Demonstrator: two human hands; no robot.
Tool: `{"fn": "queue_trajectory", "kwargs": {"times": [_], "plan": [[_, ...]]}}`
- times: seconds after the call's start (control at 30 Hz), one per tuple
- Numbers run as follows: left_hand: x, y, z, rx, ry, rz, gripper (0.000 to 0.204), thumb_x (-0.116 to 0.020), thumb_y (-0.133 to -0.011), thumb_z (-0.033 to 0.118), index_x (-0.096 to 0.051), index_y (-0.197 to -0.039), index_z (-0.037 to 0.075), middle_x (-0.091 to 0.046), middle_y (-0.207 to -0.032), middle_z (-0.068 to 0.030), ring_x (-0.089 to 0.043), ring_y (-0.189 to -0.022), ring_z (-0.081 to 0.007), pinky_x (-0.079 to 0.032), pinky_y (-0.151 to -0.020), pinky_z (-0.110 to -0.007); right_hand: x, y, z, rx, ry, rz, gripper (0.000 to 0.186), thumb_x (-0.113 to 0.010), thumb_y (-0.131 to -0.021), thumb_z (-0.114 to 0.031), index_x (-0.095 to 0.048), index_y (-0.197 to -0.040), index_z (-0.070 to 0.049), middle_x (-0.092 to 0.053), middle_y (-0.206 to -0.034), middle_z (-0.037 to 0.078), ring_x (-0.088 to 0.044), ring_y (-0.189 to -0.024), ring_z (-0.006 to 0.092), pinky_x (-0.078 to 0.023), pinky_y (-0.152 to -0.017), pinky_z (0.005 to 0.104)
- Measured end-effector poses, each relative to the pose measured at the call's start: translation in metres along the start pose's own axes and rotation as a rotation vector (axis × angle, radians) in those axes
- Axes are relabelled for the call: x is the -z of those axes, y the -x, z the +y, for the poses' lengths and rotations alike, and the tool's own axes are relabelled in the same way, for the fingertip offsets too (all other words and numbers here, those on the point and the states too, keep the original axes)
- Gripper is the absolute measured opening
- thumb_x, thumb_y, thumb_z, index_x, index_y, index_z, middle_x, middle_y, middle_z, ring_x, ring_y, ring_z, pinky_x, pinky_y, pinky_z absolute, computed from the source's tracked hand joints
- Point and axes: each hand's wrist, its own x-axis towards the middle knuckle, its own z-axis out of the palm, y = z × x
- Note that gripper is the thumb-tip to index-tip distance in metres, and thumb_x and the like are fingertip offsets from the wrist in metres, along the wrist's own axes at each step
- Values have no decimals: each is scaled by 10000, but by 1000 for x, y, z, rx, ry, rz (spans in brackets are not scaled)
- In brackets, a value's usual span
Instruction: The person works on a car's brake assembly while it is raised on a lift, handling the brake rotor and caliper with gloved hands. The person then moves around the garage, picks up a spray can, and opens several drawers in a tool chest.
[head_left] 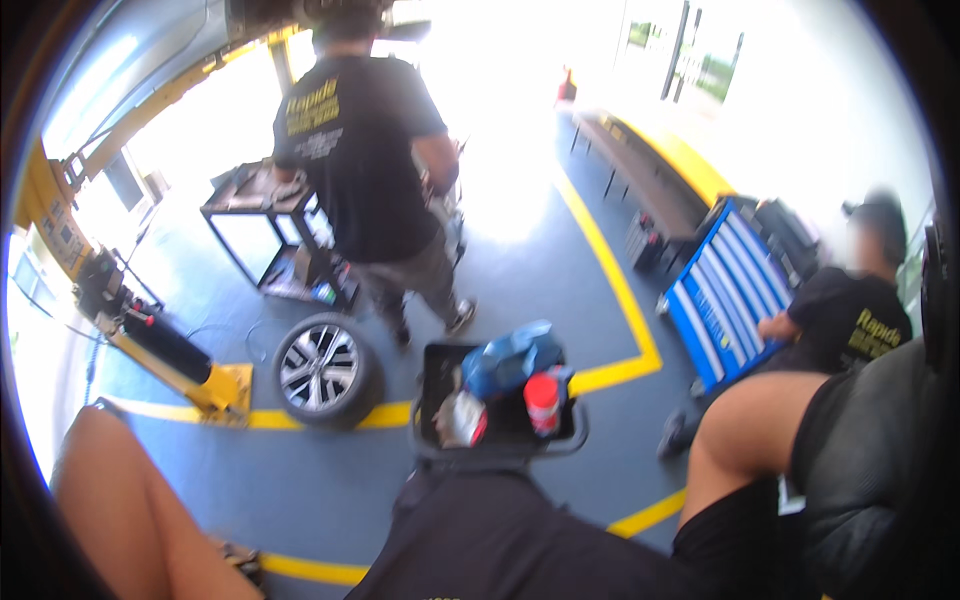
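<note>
Neither of my hands shows. Nearest to me is a black tray with a raised handle rim (582,432). In it lie a crumpled clear-blue plastic piece (510,357), a red-lidded canister (542,404) and a white-and-red package or cloth (463,419), too blurred to tell. Dark cloth (500,530) fills the lower middle. Bare bent limbs enter at the lower left (130,490) and lower right (745,430); their hands are out of sight, and I cannot tell whose they are.
A wheel with tyre (325,370) stands beside a yellow lift post (205,385). Ahead, a person in black (360,160) stands by a black cart (250,203). Another person (850,310) is low beside a blue tool cabinet (722,295). A long bench (650,170) stands behind.
</note>
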Motion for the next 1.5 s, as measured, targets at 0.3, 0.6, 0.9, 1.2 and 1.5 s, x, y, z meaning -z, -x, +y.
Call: {"fn": "queue_trajectory", "kwargs": {"times": [0.3, 0.6, 0.9, 1.2, 1.5], "plan": [[-12, 15, -2, 50, 47, -1, 409, -521, -1046, 124, -567, -1423, -28, -658, -1379, -183, -603, -1340, -290, -444, -1157, -410, 10, 43, 4, -139, 52, 83, 324, -687, -1005, -83, -632, -1318, -20, -695, -1278, 116, -660, -1171, 182, -521, -1004, 317], [-154, 144, -4, 1062, 524, 512, 393, -527, -1027, 105, -588, -1394, -24, -667, -1361, -178, -610, -1330, -284, -440, -1160, -408, -177, 326, 43, -1321, -2, 257, 230, -658, -1043, -116, -707, -1227, 15, -749, -1130, 104, -702, -1033, 163, -561, -935, 329], [-478, 102, 226, 1045, 611, -49, 254, -733, -860, 275, -711, -1032, 89, -693, -1115, -118, -640, -1112, -350, -489, -955, -506, -277, 440, -14, -1205, 311, -193, 908, -911, -773, -341, -457, -1482, 1, -558, -1406, 260, -544, -1338, 446, -451, -1131, 538], [-476, 101, 246, 1039, 516, -149, 218, -725, -841, 358, -742, -866, 142, -711, -994, -64, -621, -1103, -298, -370, -1030, -520, -321, 442, 14, -1418, 163, -167, 833, -948, -718, -413, -574, -1391, -96, -657, -1271, 195, -670, -1157, 392, -550, -967, 509], [-470, 101, 247, 1058, 512, -174, 242, -681, -891, 358, -763, -876, 131, -730, -998, -72, -633, -1109, -300, -373, -1021, -530, -306, 418, 8, -1553, -134, 307, 672, -944, -737, -135, -622, -1318, -35, -705, -1228, 97, -702, -1096, 258, -563, -998, 424]]}}
